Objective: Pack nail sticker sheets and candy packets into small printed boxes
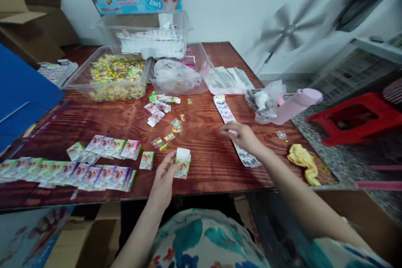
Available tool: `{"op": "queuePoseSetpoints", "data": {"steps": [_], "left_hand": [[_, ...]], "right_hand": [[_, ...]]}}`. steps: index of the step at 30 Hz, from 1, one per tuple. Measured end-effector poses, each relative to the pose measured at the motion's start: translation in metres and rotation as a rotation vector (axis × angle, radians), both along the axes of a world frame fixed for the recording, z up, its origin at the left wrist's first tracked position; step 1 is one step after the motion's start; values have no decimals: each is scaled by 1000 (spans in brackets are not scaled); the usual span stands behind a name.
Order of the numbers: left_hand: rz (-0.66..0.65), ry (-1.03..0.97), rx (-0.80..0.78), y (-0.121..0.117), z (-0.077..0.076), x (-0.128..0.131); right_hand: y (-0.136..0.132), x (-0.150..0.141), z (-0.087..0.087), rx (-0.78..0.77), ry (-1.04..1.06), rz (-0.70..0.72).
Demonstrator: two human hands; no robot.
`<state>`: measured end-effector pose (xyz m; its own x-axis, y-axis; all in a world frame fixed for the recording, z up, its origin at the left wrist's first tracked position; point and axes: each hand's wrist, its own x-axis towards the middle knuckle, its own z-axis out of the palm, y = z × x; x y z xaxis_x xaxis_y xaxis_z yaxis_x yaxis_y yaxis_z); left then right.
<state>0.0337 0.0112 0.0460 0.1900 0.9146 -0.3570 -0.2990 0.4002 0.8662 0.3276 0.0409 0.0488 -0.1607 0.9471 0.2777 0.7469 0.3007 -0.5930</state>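
Between the thumb and fingers of the left hand [165, 173], a small box [182, 168] is gripped upright at the near side of the counter [201, 134], its white flap standing open. The fingers of the right hand [241, 135] are partly curled over a long sticker strip [225, 112]; they are blurred, so I cannot tell whether they pinch it or only hover.

Just past the left hand lie loose candy packets [176, 125], a handful at most, and beyond them a few unfilled-looking boxes [156, 114] with their ends open. One closed box [146, 161] sits by itself beside the left hand, and further left the finished-looking boxes [106, 176] overlap in rows, purple, green and pink.

By my reading, a good batch is done, while the box in hand is still unclosed and those open ones remain. Plenty of stock is left too: behind, a clear tub [117, 73] is heaped with bright packets, and another bin [152, 44] holds white strips or papers. To the right are a pink bottle [295, 106] and, nearer, a crumpled yellow cloth [303, 161]. Whether the held box has anything inside, I cannot tell.
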Motion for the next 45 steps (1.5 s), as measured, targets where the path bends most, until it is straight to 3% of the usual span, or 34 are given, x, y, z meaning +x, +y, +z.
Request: {"op": "queuePoseSetpoints", "data": {"steps": [2, 5, 10, 14, 17, 20, 24, 27, 29, 33, 35, 41, 45], "left_hand": [[-11, -28, -35, -1, 0, 1], [-36, -65, -66, -4, 1, 5], [-52, -106, -98, -5, 5, 10], [-108, -22, -62, -5, 8, 13], [-170, 107, 60, -4, 14, 18], [-185, 304, 312, -4, 21, 24], [-294, 403, 471, -4, 26, 32], [-387, 312, 359, -4, 22, 35], [-369, 227, 272, -3, 20, 34], [-297, 175, 199, 1, 21, 25], [-274, 190, 186, 2, 22, 20], [-364, 172, -10, -5, 12, 17], [-324, 128, -97, -6, 14, 13]], "right_hand": [[17, 43, -9, 14, -127, -129], [37, 76, -26, -1, -244, -103], [42, 76, -47, -18, -287, -61], [38, 71, -47, 38, -272, -117], [31, 56, -26, 123, -244, -140], [12, 19, 10, 163, -72, -77], [-21, -41, 44, -133, 264, 159], [-33, -67, 44, -40, 269, 53], [-37, -75, 38, 45, 223, 10], [-47, -86, 28, -33, 204, 207], [-51, -91, 24, -41, 232, 230], [-54, -95, 14, 22, 335, 52], [-57, -94, 16, 31, 180, 236]]}}
